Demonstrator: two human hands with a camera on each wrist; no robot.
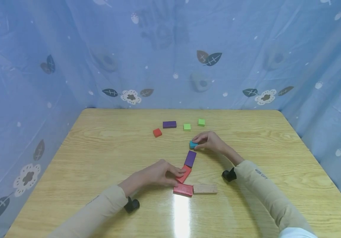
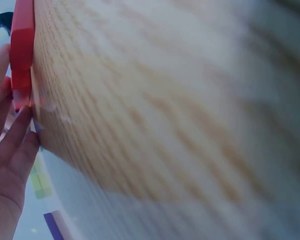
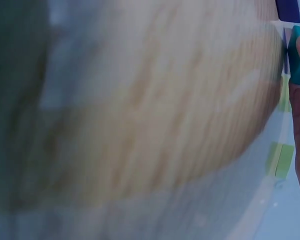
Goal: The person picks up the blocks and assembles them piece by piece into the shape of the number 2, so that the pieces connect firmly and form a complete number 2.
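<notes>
My right hand [image 1: 210, 141] pinches a small teal-blue block [image 1: 193, 144] between thumb and fingers, just beyond the end of a purple block [image 1: 190, 159]. In the right wrist view the thumb lies on the same teal block [image 3: 297, 55]. Below the purple block, a slanted red block [image 1: 184, 174] meets its near end. My left hand [image 1: 159, 172] rests its fairly straight fingertips on that slanted block, its thumb at another red block [image 1: 183, 190] lying crosswise. A plain wooden block [image 1: 205, 188] abuts that one on the right.
Farther back on the wooden table [image 1: 105, 148] lie a small red block [image 1: 157, 133], a purple block [image 1: 169, 124] and two light green blocks, one nearer the middle [image 1: 187, 127] and one to its right [image 1: 201, 122]. A blue patterned curtain [image 1: 170, 66] surrounds the back and sides.
</notes>
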